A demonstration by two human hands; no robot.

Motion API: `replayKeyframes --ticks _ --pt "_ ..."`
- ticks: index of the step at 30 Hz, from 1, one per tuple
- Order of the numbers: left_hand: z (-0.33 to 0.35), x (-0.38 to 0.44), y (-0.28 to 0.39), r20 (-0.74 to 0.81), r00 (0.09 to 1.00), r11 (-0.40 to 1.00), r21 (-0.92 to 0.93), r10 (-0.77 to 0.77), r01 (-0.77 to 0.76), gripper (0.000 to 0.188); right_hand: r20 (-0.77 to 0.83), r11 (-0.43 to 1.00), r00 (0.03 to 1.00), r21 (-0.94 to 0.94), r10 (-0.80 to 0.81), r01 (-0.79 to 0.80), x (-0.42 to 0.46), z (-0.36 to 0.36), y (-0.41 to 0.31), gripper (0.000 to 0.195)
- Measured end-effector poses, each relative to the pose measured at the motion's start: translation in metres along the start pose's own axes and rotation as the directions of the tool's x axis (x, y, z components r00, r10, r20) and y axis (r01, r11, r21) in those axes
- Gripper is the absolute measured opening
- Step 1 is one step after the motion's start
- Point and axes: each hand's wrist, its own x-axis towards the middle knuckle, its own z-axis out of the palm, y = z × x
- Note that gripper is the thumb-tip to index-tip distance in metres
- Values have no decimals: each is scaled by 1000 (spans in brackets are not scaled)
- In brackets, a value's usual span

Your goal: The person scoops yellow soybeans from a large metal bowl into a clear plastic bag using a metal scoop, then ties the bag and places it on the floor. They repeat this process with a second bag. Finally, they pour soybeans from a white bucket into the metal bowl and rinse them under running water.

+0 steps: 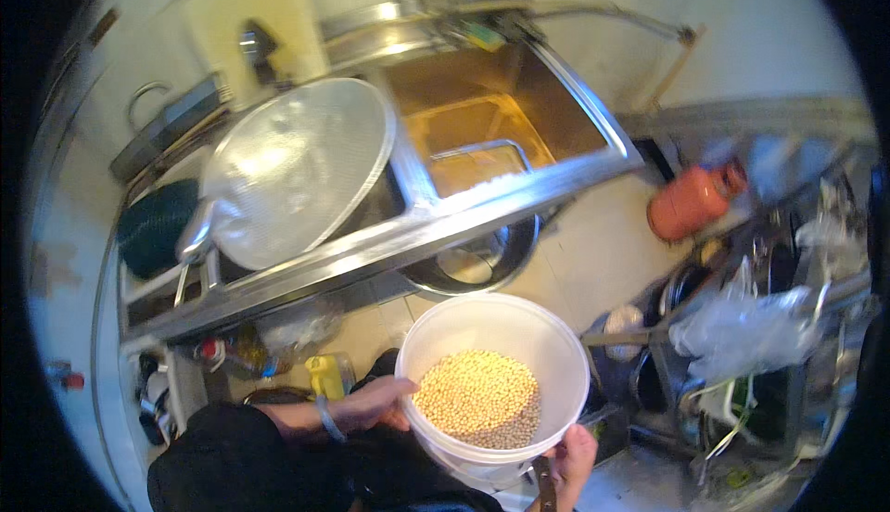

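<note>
A translucent white plastic bucket is held in front of my body, with soybeans or similar round yellow beans covering its bottom. My left hand grips the bucket's left side, the thumb on the rim. On the opposite side, my right hand holds the bucket just below its rim at the lower right; some of its fingers are hidden behind the wall. Just beyond the bucket is a two-basin stainless steel sink. A large round mesh strainer leans over its left basin.
Inside the right basin sits a metal-rimmed container. A wide metal bowl stands below the sink's edge. To the right are an orange gas cylinder and a cluttered rack with a clear plastic bag. A yellow bottle stands at lower left.
</note>
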Motion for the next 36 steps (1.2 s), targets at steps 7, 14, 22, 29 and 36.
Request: replayKeyframes --ticks 7,14,22,29,36 --pt "-31 -159 57 26 921 859 -371 389 -352 59 218 932 914 -45 -341 359 -43 152 -133 22" --pt "-144 -146 112 181 903 862 -417 390 -289 58 312 868 881 -239 -357 436 -49 319 -172 18" --pt "-225 -126 152 261 907 821 -553 331 -141 52 293 821 914 -420 -279 385 -22 440 -170 22" --pt "-253 -107 156 217 935 789 -606 282 -97 56 276 784 951 -557 -137 274 -4 483 -166 23" --pt "-280 -90 147 181 956 812 -577 231 -86 62 386 708 922 -645 -21 286 26 527 -162 15"
